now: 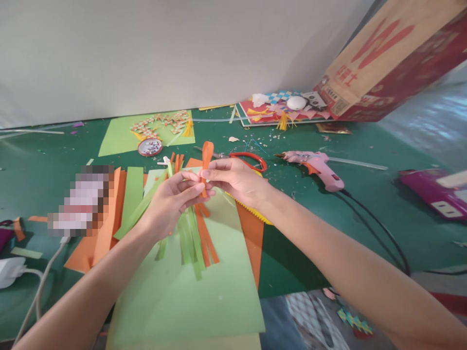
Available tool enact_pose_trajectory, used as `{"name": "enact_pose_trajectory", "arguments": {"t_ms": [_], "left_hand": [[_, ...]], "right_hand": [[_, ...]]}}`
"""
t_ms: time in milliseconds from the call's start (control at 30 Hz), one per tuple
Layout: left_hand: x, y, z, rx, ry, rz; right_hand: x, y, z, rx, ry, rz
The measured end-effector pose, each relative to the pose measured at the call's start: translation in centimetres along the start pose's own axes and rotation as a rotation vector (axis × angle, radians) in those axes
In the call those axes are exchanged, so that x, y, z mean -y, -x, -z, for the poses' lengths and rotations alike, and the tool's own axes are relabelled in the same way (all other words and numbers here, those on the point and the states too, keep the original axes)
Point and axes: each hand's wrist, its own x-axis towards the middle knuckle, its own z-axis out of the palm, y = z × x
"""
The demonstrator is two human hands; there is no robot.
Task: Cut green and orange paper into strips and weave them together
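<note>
Pinching an orange paper strip [206, 163] bent into a loop: left hand [177, 199] had thumb and fingertips closed on its lower part, right hand [235, 180] nipped it just below the loop. Strip stood roughly upright above the light green sheet [204, 306]; green strips [191, 236] lay on the sheet below the hands, red-handled scissors [248, 155] just beyond the right hand, pink glue gun [323, 167] farther right

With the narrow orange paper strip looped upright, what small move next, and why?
Perhaps press the narrow orange paper strip together just below its rounded loop, to keep that shape: the left hand and right hand both hold it there.
</note>
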Motion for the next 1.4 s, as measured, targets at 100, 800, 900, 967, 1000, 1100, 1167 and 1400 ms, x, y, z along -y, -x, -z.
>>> {"name": "enact_pose_trajectory", "arguments": {"t_ms": [100, 800, 900, 967, 1000, 1100, 1167, 1400], "left_hand": [[-0.1, 0.1, -0.2, -0.015, -0.086, -0.012], [-0.1, 0.5, -1.1, -0.056, -0.359, 0.011], [-0.1, 0.5, -1.1, -0.050, -0.340, 0.010], [-0.1, 0.5, -1.1, -0.048, -0.328, 0.004], [-0.1, 0.5, -1.1, -0.048, -0.326, 0.000], [-0.1, 0.5, -1.1, -0.049, -0.329, -0.018], [-0.1, 0.5, -1.0, -0.047, -0.332, -0.028], [0.1, 0.5, -0.8, -0.035, -0.339, -0.036]], "right_hand": [[0.1, 0.1, 0.0, -0.035, 0.054, 0.016], [0.3, 0.2, -0.5, -0.171, 0.312, 0.110], [0.2, 0.1, -0.5, -0.165, 0.304, 0.110], [0.2, 0.2, -0.4, -0.161, 0.294, 0.103], [0.2, 0.2, -0.4, -0.156, 0.294, 0.092], [0.3, 0.2, -0.3, -0.129, 0.321, 0.043], [0.2, 0.3, -0.3, -0.117, 0.341, 0.025], [0.0, 0.2, -0.2, -0.105, 0.328, 0.036]]}}
